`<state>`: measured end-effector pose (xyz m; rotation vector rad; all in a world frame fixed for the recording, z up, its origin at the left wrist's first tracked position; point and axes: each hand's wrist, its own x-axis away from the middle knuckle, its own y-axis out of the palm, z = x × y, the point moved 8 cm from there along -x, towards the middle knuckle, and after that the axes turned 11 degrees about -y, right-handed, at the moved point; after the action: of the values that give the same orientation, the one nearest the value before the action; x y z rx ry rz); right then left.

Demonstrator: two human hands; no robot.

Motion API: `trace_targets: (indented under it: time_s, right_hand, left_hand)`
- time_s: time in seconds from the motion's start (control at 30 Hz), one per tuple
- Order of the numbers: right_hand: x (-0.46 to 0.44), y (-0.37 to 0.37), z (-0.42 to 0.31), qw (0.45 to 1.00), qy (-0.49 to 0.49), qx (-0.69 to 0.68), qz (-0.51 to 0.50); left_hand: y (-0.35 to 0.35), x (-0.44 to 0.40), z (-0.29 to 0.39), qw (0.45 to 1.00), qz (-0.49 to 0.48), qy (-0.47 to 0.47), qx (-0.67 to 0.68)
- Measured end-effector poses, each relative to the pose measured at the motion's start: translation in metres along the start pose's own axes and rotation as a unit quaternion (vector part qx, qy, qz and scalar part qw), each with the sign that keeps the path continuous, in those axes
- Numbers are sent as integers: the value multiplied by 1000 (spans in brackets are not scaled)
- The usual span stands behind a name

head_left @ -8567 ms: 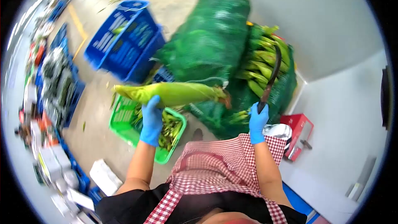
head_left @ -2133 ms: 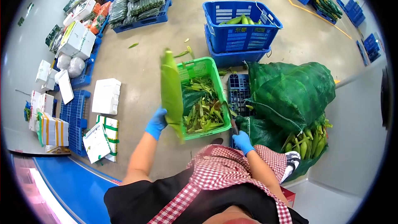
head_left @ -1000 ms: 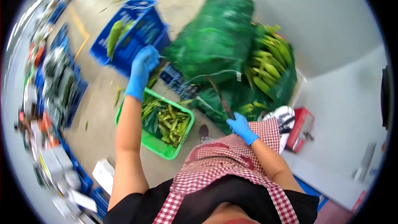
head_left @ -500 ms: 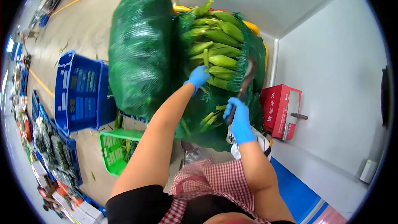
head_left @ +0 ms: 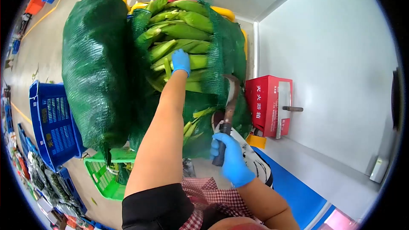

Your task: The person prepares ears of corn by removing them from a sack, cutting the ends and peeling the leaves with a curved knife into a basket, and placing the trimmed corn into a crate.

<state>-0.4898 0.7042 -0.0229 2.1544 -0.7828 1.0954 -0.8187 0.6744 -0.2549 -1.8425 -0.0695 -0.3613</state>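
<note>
Both hands [head_left: 181,62] [head_left: 231,158] extend forward, left over corn [head_left: 194,46], right gripping a sickle [head_left: 230,108].

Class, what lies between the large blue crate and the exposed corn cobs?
In the head view, a bulging green mesh sack lies between the large blue crate and the exposed corn cobs.

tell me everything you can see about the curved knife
The curved knife has a dark handle and a long blade that looks like metal, brownish near the handle and greyer toward the end, where it hooks to the picture's left. The right hand is wrapped around the handle. The blade points forward, in front of the green mesh sack; whether they touch is unclear.
</note>
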Motion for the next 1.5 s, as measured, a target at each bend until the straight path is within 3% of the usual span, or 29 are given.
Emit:
trace_targets:
  time_s: [0.1,0.13,0.2,0.27,0.33,0.4,0.47,0.53,0.57,0.63,0.67,0.73,0.77,0.8,0.93,1.0,1.03,1.07,1.1,1.13,1.17,1.2,1.27,1.3,1.37,1.4,1.43,1.5]
  right_hand:
    - [2,1,5,1000,-14,3,-9]
    - [2,2,1,1000,-28,6,-9]
    - [3,1,2,999,-41,15,-13]
    - [-12,-12,11,998,-62,-10,12]
    - [-16,-5,12,997,-73,-37,-3]
    - [-11,15,7,988,-148,32,-30]
    - [7,48,7,954,-255,121,-95]
    - [23,86,27,878,-378,201,-214]
    - [40,101,48,843,-409,254,-240]
    - [76,133,101,714,-492,407,-287]
    - [98,142,134,633,-536,467,-308]
    - [133,155,202,570,-483,552,-369]
    - [166,173,225,528,-514,544,-401]
    - [199,189,246,488,-544,532,-428]
    - [322,222,289,595,-542,270,-529]
    - [340,214,350,458,-596,337,-567]
    - [300,203,409,318,-505,588,-546]
    - [227,166,460,201,-373,712,-560]
    - [170,126,478,118,-263,795,-533]
    - [144,112,487,137,-285,759,-569]
    - [185,113,450,226,-273,808,-470]
    - [171,100,447,243,-295,796,-469]
    - [161,94,442,329,-193,792,-477]
    - [168,109,441,310,-223,785,-489]
    - [216,156,430,296,-343,727,-517]
    - [264,182,417,296,-424,674,-528]
    - [298,203,408,355,-432,610,-561]
    - [367,239,381,501,-420,474,-590]
  left_hand:
    - [-35,38,-28,997,8,-44,67]
    - [-22,44,-27,983,-58,-30,174]
    - [7,68,-39,907,-194,-9,373]
    - [4,136,-68,861,-220,-24,459]
    - [42,224,-88,598,-384,-87,698]
    - [27,323,-125,334,-431,-98,832]
    - [67,415,-170,213,-452,-175,848]
    - [35,491,-239,223,-325,-105,913]
    - [42,531,-270,211,-333,-120,911]
    - [46,602,-327,152,-332,-133,921]
    - [33,628,-355,161,-307,-121,930]
    - [28,670,-399,269,-258,-110,921]
    - [28,691,-425,335,-207,-149,907]
    - [44,717,-446,331,-183,-186,907]
    - [40,819,-492,322,-50,-273,905]
    - [50,863,-500,297,-37,-306,904]
    - [53,883,-502,293,-38,-330,897]
    - [55,904,-499,266,-22,-341,901]
    - [55,925,-496,242,-10,-354,903]
    - [61,935,-517,223,0,-367,903]
    - [67,946,-522,234,88,-319,914]
    - [75,956,-520,201,135,-308,920]
    - [85,970,-509,132,204,-285,927]
    - [71,968,-518,156,281,-264,909]
    - [55,956,-558,46,371,-233,898]
    - [33,957,-581,92,423,-249,866]
    - [16,961,-603,139,472,-264,830]
    - [36,945,-627,117,472,-271,831]
